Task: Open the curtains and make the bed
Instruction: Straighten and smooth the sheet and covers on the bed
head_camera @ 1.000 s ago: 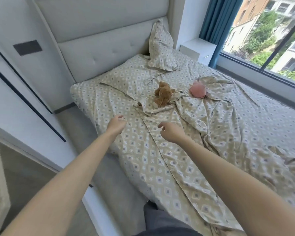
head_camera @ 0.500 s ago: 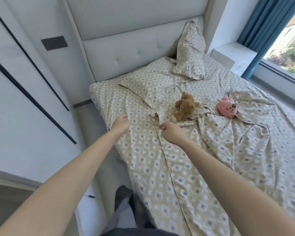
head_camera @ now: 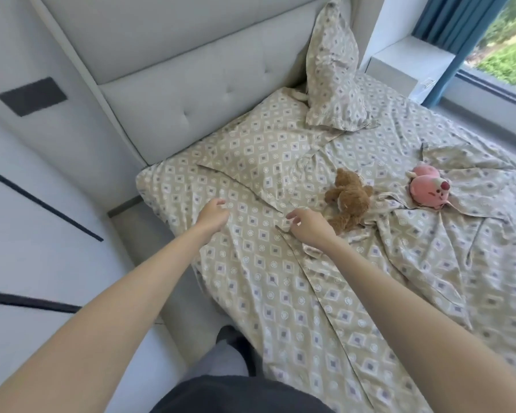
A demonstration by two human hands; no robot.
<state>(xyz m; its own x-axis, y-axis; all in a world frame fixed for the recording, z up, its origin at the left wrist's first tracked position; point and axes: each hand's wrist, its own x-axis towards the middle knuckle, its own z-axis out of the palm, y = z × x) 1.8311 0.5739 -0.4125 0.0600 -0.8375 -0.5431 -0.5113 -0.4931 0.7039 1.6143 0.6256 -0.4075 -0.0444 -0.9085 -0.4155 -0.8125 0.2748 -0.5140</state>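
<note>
Head view: rumpled patterned duvet (head_camera: 355, 278).

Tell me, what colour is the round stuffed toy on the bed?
Pink, with a red nose: the round stuffed toy shows best in the head view.

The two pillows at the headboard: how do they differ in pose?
The flat pillow lies on the mattress by the near edge; the upright pillow stands on end, leaning at the headboard, farther toward the window. Both share the same beige diamond-print fabric.

curtain (head_camera: 447, 40) cut off by top edge, left hand (head_camera: 212, 214) fingers blurred
</note>
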